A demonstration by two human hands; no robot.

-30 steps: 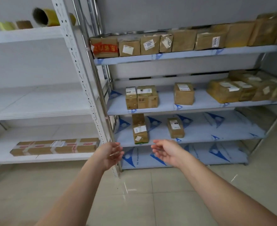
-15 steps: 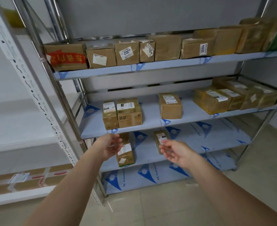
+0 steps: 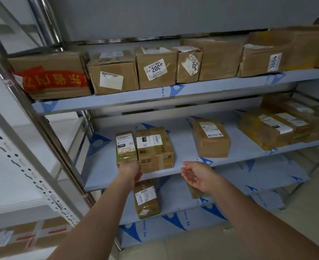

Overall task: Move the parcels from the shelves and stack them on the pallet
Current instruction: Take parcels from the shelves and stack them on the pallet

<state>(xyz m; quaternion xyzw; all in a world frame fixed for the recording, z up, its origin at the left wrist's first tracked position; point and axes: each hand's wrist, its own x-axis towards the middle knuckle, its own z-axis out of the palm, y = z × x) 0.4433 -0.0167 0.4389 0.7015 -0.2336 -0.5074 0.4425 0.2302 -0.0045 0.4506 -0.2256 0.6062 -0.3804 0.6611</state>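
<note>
Gripping the near end of a narrow taped parcel [image 3: 125,147], the left hand [image 3: 130,170] has its fingers curled around the package where it lies on the middle shelf [image 3: 185,164]. That parcel sits at the left of the shelf, touching a wider brown parcel [image 3: 155,149] just to its right; both carry white printed labels on top. The right hand [image 3: 200,175] hovers in front of the shelf edge with the palm turned up, its fingers spread loosely and holding nothing, near the wider parcel but apart from it.

Further right on the same shelf a single box [image 3: 211,139] stands alone, and beyond it a cluster of yellowish wrapped packages [image 3: 278,128] is pushed together at the far end.

The top shelf [image 3: 155,93] carries a row of cardboard boxes set side by side: one with red tape [image 3: 49,76] at the left, then a box with a plain white label [image 3: 113,72], a box marked 200 [image 3: 155,67], a smaller one [image 3: 189,65] touching it, and larger boxes running off to the right.

On the lower shelf [image 3: 239,177] a long taped parcel [image 3: 146,199] lies below the left forearm, and another package is mostly hidden behind the right wrist. A flat box with red-and-white tape [image 3: 29,239] rests on the white rack at the lower left.
</note>
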